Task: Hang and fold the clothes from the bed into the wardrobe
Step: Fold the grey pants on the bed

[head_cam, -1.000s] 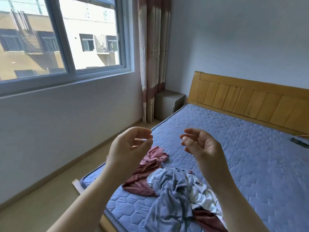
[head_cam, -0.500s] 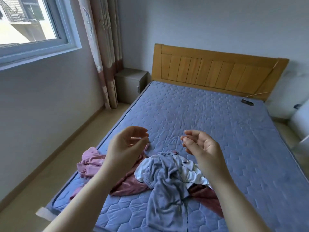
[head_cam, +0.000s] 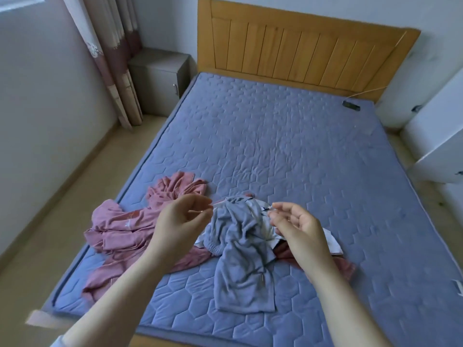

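Observation:
A heap of clothes lies near the foot of the blue quilted bed [head_cam: 288, 136]. It holds a pink garment [head_cam: 130, 226] spread to the left, a grey-blue garment [head_cam: 240, 261] in the middle and a white piece [head_cam: 330, 242] under it at the right. My left hand [head_cam: 181, 222] hovers above the pink garment with loosely curled fingers, holding nothing. Over the grey-blue garment my right hand [head_cam: 299, 227] is raised palm up, fingers relaxed and empty.
A wooden headboard [head_cam: 300, 48] stands at the far end of the bed. A grey nightstand [head_cam: 157, 76] and a curtain [head_cam: 112, 58] are at the back left. A small dark device [head_cam: 351, 105] with a cable lies near the headboard. White furniture [head_cam: 441, 136] stands at the right.
The view has swung right and down from the window to the whole bed. Both hands stay raised and empty above the clothes heap.

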The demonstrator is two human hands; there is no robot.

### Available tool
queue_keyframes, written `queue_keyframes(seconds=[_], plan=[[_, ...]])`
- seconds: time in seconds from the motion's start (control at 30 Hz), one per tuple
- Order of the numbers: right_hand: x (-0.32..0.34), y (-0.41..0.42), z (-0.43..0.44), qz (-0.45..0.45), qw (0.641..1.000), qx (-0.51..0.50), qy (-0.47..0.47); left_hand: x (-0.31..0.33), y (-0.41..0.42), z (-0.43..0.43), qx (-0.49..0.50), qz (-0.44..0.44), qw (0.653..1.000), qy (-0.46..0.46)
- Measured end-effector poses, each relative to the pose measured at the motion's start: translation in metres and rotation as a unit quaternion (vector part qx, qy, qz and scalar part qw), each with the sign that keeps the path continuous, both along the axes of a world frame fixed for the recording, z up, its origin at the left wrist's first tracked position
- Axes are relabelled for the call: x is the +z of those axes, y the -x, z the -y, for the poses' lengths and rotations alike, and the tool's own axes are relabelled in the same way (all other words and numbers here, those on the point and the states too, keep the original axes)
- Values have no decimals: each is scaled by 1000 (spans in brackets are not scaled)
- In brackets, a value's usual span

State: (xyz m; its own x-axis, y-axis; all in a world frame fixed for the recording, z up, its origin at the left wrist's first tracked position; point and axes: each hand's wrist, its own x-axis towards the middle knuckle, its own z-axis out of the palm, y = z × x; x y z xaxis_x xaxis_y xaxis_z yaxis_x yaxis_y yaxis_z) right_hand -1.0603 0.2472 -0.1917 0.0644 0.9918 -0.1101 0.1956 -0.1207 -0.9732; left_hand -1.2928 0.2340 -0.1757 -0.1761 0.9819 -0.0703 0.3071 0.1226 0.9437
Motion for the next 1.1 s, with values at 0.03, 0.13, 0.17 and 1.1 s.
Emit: queue_keyframes(seconds=[0.03,0.13,0.17,1.1], plan=[[-9,-1,-6,-2,1000,1,14,-9,-2,-5,4,-11,1000,11],[-33,-4,-24,-3,999,10,47,-36,-7,-20,6,-39,998,49],[-42,-5,-30,2,998,15,61,-45,-8,-25,6,-48,997,62],[-369,71,-124,268,891,78,358,-300,50,-93,-39,-129,956,262]])
